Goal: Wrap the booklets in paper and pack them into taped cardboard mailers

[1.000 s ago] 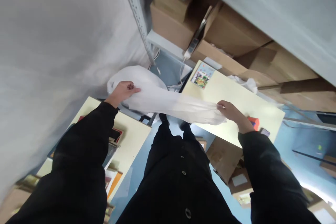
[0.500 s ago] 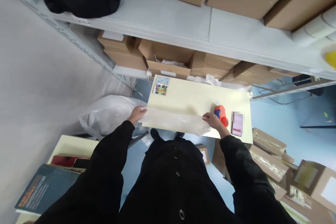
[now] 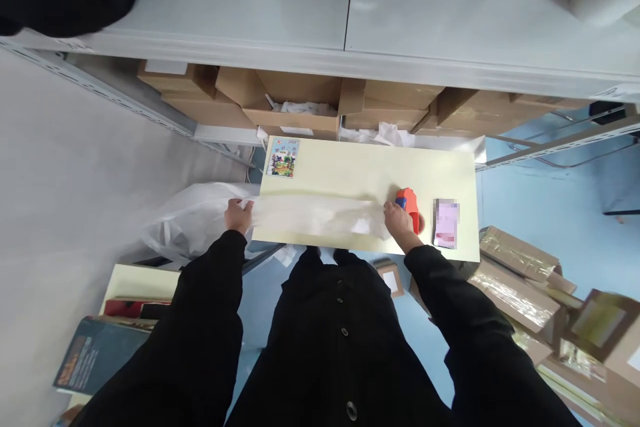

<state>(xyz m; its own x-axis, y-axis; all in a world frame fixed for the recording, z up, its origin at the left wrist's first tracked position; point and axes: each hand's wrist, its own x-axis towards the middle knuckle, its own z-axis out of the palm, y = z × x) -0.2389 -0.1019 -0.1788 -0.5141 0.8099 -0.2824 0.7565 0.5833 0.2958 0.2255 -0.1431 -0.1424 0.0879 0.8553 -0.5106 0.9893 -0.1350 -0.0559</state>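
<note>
A strip of thin white translucent wrapping sheet (image 3: 315, 215) stretches between my hands along the near side of a pale yellow table (image 3: 345, 170). My left hand (image 3: 238, 215) is closed on its left end, just past the table's left edge. At the other end my right hand (image 3: 399, 220) pinches the sheet over the tabletop. Right beside that hand, partly behind it, is an orange and blue tape dispenser (image 3: 409, 203). A phone (image 3: 445, 223) lies farther right. Near the far left corner rests a small colourful booklet (image 3: 283, 157).
A metal shelf (image 3: 280, 30) with cardboard boxes (image 3: 300, 121) spans the back. White plastic bags (image 3: 190, 217) bulge left of the table. Taped parcels (image 3: 515, 287) are piled at the right. A side table at lower left holds a dark blue book (image 3: 100, 353).
The view has shifted. The sheet is pulled out flatter and lies nearer the tabletop, and my left hand is farther beyond the left edge. Both hands keep their hold.
</note>
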